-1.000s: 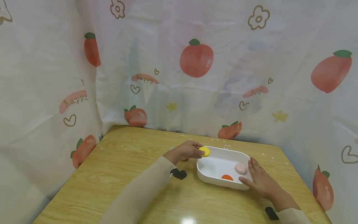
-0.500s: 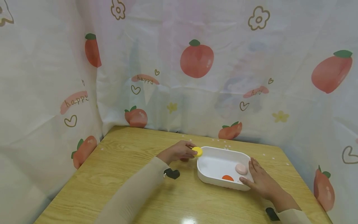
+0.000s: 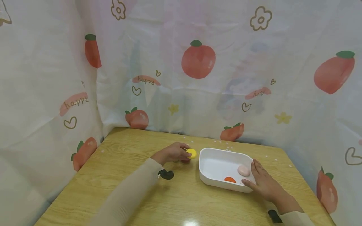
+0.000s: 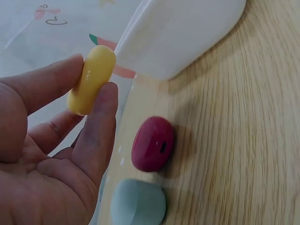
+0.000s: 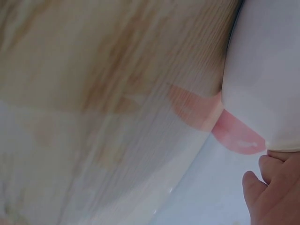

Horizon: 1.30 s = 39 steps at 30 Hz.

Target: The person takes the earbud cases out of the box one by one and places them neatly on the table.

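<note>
My left hand [image 3: 173, 153] pinches a small yellow rounded disc [image 3: 191, 153] between thumb and fingertips, held up left of the white tray [image 3: 207, 181]. In the left wrist view the disc shows thick, with smooth round edges. Below that hand lies a glossy dark red rounded case [image 4: 153, 144] with a small dark slot. Close by it sits a pale mint rounded case [image 4: 138, 202], hidden in the head view. At the tray's right end rests my right hand [image 3: 264, 182], fingers extended along the rim and thumb over the near corner.
Inside the tray, a pale pink rounded piece [image 3: 243, 170] lies near the right end, and an orange-red one [image 3: 230, 180] is partly hidden by the near wall. White specks dot the far part of the wooden table [image 3: 135, 144]. A fruit-printed curtain [image 3: 169, 94] hangs behind.
My left hand has moved left with the yellow disc, from over the tray's left rim to a spot beside the tray. The right hand and tray have stayed in place.
</note>
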Motion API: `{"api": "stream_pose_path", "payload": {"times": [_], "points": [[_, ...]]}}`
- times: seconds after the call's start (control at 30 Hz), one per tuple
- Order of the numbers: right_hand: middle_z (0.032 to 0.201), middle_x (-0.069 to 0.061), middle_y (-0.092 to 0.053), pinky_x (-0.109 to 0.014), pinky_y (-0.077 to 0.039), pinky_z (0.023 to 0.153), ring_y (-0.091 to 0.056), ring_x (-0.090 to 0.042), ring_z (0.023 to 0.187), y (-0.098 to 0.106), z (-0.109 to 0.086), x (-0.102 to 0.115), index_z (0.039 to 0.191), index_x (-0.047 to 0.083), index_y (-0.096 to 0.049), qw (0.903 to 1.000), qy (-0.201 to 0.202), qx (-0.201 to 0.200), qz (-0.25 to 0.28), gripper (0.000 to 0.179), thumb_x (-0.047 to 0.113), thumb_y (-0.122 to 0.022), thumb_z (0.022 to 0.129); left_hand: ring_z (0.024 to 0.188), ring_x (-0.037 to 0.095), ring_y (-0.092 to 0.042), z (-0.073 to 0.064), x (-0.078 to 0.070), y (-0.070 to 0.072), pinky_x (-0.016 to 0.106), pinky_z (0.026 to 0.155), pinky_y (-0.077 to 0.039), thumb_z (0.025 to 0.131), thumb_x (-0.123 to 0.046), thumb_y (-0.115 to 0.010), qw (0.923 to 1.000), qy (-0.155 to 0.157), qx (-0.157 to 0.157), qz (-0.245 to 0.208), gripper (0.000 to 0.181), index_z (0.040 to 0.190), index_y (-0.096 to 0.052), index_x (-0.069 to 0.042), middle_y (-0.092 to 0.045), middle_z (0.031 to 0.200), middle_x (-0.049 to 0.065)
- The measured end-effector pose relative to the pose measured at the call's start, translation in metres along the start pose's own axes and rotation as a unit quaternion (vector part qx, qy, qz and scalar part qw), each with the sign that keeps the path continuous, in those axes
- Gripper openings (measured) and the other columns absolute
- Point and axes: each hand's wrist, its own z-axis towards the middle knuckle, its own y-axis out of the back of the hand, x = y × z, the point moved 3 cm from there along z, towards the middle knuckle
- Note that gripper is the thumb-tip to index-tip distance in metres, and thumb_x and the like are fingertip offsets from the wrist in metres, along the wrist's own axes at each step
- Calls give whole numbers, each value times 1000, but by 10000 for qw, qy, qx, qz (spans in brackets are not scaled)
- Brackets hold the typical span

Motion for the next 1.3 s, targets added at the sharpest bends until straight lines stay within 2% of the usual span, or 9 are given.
{"api": "stream_pose_path", "payload": {"times": [0.13,0.43,0.67,0.9,1.3], "points": [[156,-32,-3,-67,-18,107,-7,-50,141,-2,0,-3,146,-18,-12,10000,-57,25,6,95,51,-54,96,97,23,-64,-3,2,10,37,89,-53,90,3,-66,9998,-89,-62,177,37,125,-56,8,-62,111,17],[155,-32,-4,-68,-20,105,-8,-51,140,-1,1,-1,145,-19,-13,10000,-30,30,29,96,51,-56,95,92,20,-65,-10,8,27,38,89,-53,89,2,-68,9990,-161,-161,380,36,123,-59,7,-64,109,15],[156,-31,-2,-68,-19,105,-5,-49,141,-2,3,-3,146,-17,-11,9999,-60,70,69,96,51,-54,96,94,22,-65,-11,12,43,34,85,-55,89,1,-68,9992,-102,-246,302,38,125,-56,7,-62,111,17],[155,-34,-5,-69,-19,105,-8,-51,140,-1,1,-1,145,-19,-14,9999,-65,79,119,96,50,-57,95,95,23,-64,-15,15,52,35,86,-55,90,1,-68,9991,-38,-292,315,41,127,-54,8,-59,113,18],[155,-33,-6,-68,-19,106,-9,-50,140,-5,3,-7,146,-17,-13,10000,-19,11,97,95,50,-56,95,100,26,-62,-23,27,82,37,88,-54,89,2,-68,9972,48,-726,154,44,129,-54,7,-57,118,19]]}}
